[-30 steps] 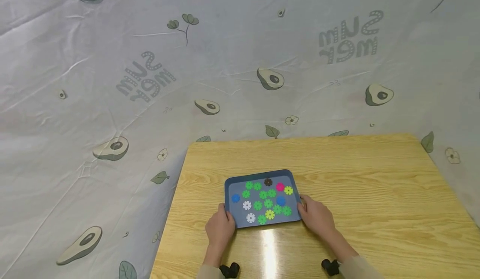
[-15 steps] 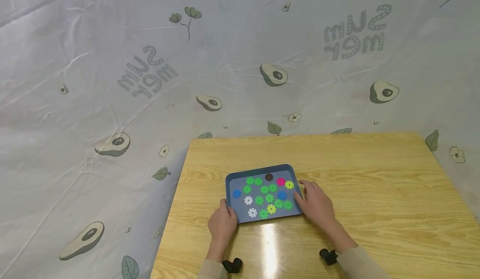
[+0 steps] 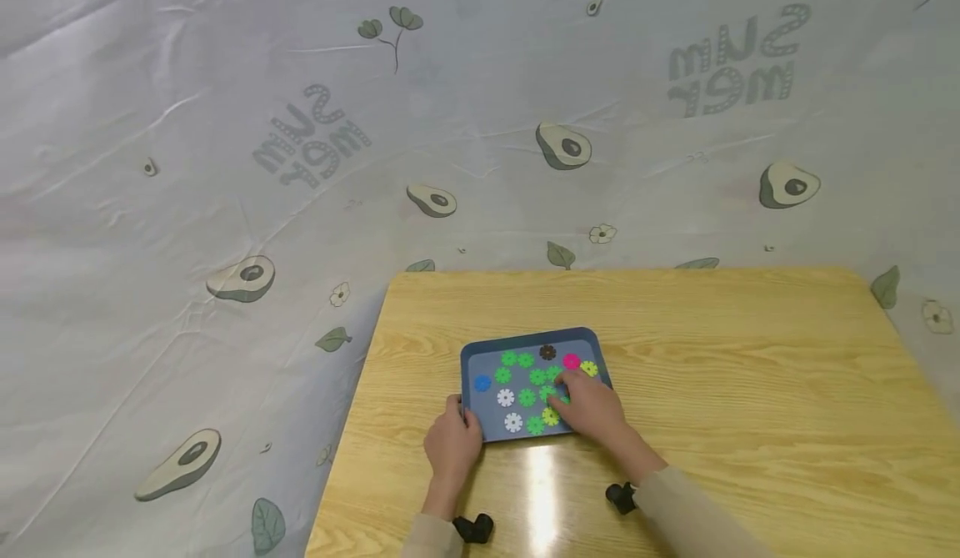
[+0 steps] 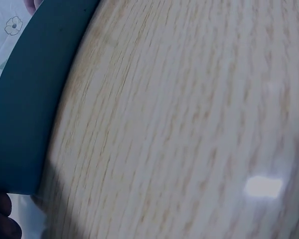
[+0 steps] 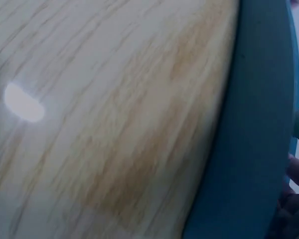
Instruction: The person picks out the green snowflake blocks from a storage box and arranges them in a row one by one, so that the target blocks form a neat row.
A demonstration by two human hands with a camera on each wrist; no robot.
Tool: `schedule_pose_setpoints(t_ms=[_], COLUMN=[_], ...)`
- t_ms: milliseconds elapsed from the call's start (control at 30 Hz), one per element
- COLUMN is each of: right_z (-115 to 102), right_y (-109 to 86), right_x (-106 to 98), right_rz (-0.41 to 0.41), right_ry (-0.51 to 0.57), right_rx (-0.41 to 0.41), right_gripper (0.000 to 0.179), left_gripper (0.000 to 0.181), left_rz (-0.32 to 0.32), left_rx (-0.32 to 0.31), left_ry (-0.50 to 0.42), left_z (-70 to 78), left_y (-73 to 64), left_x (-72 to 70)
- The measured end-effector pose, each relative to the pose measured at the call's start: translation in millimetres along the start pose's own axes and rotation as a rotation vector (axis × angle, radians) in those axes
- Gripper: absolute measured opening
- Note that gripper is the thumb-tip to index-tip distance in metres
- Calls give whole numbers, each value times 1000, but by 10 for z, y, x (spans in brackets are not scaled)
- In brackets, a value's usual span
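A blue-grey tray (image 3: 491, 424) lies slightly turned on the table. In it are several flat notched plastic discs: mostly green, such as one green disc (image 3: 527, 397), plus a white disc (image 3: 513, 422), a blue disc (image 3: 483, 383), a pink disc (image 3: 572, 361), a brown disc (image 3: 547, 352) and a yellow disc (image 3: 551, 416). My left hand (image 3: 453, 445) grips the tray's near left corner, thumb at the rim. Over the tray's right part hovers my right hand (image 3: 592, 408), thumb and forefinger spread apart above green discs and hiding some. Whether its fingertips touch a disc is unclear.
The wooden table (image 3: 735, 391) extends to the right of and behind the tray. A pale printed cloth (image 3: 480, 108) hangs behind it and along the left side. Light glares off the table in front of the tray.
My right hand has let go of the tray's right edge and moved left over the discs. My left hand keeps its grip on the corner. The head view has shifted slightly.
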State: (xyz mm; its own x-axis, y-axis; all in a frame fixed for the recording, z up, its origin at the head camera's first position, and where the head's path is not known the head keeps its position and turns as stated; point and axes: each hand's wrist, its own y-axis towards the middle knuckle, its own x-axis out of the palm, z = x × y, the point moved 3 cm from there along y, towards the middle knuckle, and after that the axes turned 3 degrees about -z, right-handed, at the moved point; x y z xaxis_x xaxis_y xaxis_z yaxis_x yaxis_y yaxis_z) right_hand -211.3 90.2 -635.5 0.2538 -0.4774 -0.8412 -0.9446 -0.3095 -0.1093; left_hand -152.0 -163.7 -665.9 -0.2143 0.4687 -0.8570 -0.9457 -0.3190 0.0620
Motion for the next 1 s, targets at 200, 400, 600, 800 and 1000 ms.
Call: schedule_pose_setpoints(t_ms=[200, 400, 600, 800, 1000], right_z=[-12, -59, -62, -76, -88], right_y=[37, 40, 54, 39, 52], right_x=[148, 159, 133, 112, 25], right_rz=[-29, -13, -20, 5, 40], right_ry=[-37, -21, -18, 32, 140], right_rx=[61, 90, 101, 70, 19], right_gripper=[41, 36, 33, 27, 20], left_gripper=[27, 26, 27, 26, 25], left_rz=[-7, 0, -2, 12, 19], left_rx=[-53, -44, -41, -30, -26], left_ry=[-21, -18, -27, -32, -22], left_z=[-32, -40, -5, 17, 11], left_y=[-35, -37, -28, -36, -26], left_x=[47, 60, 50, 39, 43])
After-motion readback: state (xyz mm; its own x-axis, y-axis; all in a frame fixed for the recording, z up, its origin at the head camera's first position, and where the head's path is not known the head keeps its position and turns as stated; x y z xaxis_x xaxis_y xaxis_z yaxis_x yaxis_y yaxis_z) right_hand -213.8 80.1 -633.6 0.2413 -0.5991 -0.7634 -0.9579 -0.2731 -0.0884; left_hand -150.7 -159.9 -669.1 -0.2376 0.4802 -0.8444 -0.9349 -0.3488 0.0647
